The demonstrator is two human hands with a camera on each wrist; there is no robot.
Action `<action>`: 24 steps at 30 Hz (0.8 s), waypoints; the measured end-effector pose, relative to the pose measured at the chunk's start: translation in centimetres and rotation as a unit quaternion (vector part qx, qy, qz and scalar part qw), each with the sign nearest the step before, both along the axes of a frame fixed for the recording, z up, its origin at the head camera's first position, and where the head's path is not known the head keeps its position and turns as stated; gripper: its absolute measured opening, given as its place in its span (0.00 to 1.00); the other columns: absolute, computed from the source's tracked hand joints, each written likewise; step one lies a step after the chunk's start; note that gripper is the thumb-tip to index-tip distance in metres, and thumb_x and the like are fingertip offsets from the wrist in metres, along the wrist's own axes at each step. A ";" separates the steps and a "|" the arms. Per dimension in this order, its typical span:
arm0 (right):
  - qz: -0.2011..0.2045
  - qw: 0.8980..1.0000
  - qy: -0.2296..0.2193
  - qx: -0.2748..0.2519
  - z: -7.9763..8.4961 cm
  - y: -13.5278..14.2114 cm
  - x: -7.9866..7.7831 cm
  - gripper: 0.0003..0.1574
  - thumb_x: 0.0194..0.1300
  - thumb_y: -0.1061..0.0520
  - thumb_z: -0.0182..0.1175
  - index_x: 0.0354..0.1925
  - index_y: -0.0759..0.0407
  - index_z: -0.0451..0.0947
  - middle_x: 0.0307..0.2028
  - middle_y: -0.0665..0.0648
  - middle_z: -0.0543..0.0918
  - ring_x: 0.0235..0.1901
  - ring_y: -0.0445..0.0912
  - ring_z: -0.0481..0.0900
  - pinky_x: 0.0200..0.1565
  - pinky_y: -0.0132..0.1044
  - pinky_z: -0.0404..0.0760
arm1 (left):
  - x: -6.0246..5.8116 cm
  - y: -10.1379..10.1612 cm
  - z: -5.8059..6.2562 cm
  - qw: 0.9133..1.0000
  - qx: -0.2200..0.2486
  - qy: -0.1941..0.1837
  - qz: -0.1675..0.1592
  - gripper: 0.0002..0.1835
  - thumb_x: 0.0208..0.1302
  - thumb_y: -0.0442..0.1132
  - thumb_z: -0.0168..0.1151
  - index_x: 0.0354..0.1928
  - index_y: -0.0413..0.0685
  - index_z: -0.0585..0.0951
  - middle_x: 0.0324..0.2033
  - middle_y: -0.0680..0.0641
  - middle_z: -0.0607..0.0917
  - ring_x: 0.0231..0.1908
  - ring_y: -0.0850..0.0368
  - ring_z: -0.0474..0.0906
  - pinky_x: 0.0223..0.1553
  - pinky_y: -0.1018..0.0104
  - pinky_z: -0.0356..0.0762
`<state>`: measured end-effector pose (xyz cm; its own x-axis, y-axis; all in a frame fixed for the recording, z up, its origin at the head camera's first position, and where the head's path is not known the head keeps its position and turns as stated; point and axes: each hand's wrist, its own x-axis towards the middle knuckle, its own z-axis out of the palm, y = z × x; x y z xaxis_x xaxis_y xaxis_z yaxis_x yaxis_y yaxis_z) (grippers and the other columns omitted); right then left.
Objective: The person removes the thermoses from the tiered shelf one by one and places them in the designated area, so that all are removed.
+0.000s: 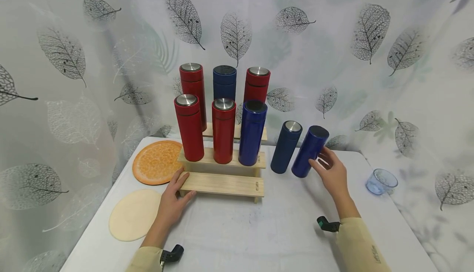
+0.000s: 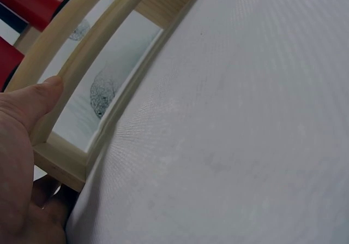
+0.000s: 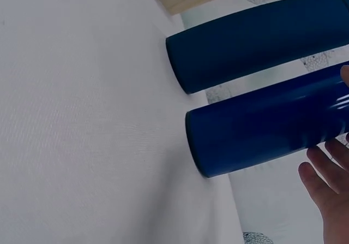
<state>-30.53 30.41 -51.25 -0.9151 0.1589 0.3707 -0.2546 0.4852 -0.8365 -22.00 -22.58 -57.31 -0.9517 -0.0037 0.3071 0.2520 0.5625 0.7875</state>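
From afar I see a royal-blue bottle (image 1: 306, 154) beside a navy bottle (image 1: 284, 150), silver-topped red bottles (image 1: 189, 134), a pale wood stand (image 1: 222, 184), a mottled orange disc (image 1: 157, 163) and cream disc (image 1: 133, 216) by the white table's (image 1: 289, 231) left edge, bluish glass (image 1: 380, 182) by its right, grey-leaf-patterned curtain (image 1: 322, 70) beyond.

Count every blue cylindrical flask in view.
4: the back row's middle flask; the front row's right flask; the dark-blue silver-lidded flask on the white table; the glossy blue flask beside it, held by the right hand. None appears hidden.
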 end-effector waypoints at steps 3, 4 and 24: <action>-0.002 1.000 0.017 -0.005 0.3 0.1 0.3 0.44 0.73 0.54 0.75 0.80 0.59 0.69 0.71 0.63 0.79 0.69 0.60 0.79 0.68 0.54 0.76 | -0.1 0.0 0.0 1.000 0.001 0.002 0.000 0.38 0.71 0.44 0.77 0.78 0.41 0.74 0.84 0.43 0.59 0.81 0.35 0.55 0.72 0.36 0.69; -0.001 1.000 0.023 -0.006 0.5 0.1 0.5 0.44 0.73 0.55 0.75 0.79 0.58 0.70 0.71 0.62 0.79 0.68 0.60 0.79 0.68 0.52 0.77 | -0.1 0.0 0.0 1.000 0.001 0.003 0.000 0.38 0.71 0.44 0.77 0.78 0.41 0.74 0.84 0.43 0.59 0.81 0.35 0.55 0.72 0.36 0.69; 0.004 0.989 0.140 -0.040 5.8 -2.1 4.6 0.37 0.65 0.77 0.70 0.71 0.72 0.75 0.61 0.72 0.82 0.60 0.51 0.85 0.64 0.37 0.80 | 0.0 -0.1 -0.1 1.000 0.002 0.001 -0.001 0.38 0.70 0.44 0.77 0.78 0.42 0.74 0.84 0.43 0.59 0.81 0.35 0.55 0.71 0.37 0.69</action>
